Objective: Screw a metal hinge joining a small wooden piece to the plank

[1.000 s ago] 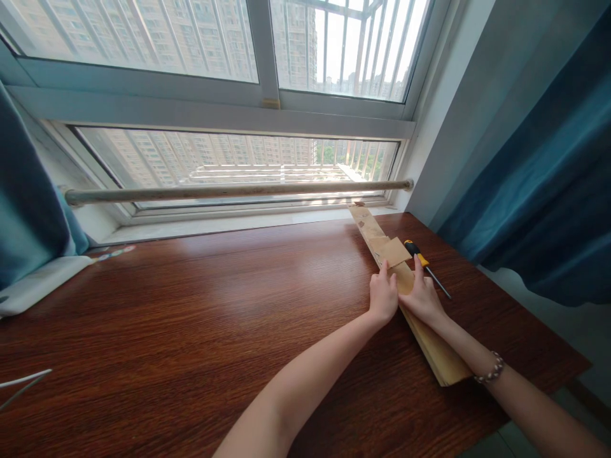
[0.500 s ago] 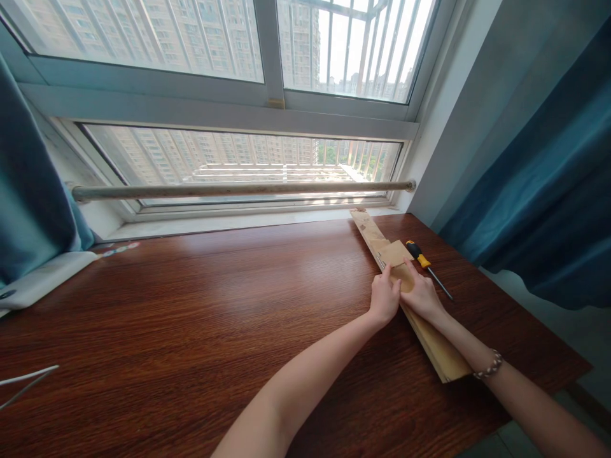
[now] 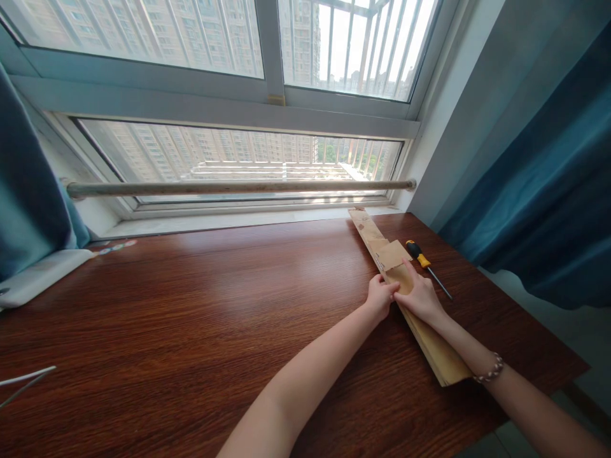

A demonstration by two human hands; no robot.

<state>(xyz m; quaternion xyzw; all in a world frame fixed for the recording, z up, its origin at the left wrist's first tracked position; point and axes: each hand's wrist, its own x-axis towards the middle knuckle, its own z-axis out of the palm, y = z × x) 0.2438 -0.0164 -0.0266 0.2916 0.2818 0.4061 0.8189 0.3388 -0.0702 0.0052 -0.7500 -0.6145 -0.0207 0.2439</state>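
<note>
A long tan strip that looks like folded cardboard (image 3: 436, 346) lies slantwise on the table, its far end by the window sill. Across its middle rests a smaller flat tan piece (image 3: 392, 254). My left hand (image 3: 380, 297) is closed at the strip's left edge, with its thumb pointing toward my right hand and its fingertips partly hidden. Over the strip lies my right hand (image 3: 422, 299), its index finger stretched to the small piece's near corner and its thumb across the strip. To the right of the strip is a black and yellow screwdriver (image 3: 424, 261).
The brown wood-grain table (image 3: 191, 318) ends at a right edge beyond the screwdriver. A white object (image 3: 45, 277) sits at the far left, and a white cable (image 3: 28, 375) lies nearer. Blue curtains (image 3: 539, 191) hang on both sides. A metal rail (image 3: 238, 188) crosses the window.
My left hand has drawn back slightly toward me, its index finger lowered from the small piece to the strip's left edge. My right hand has barely moved.
</note>
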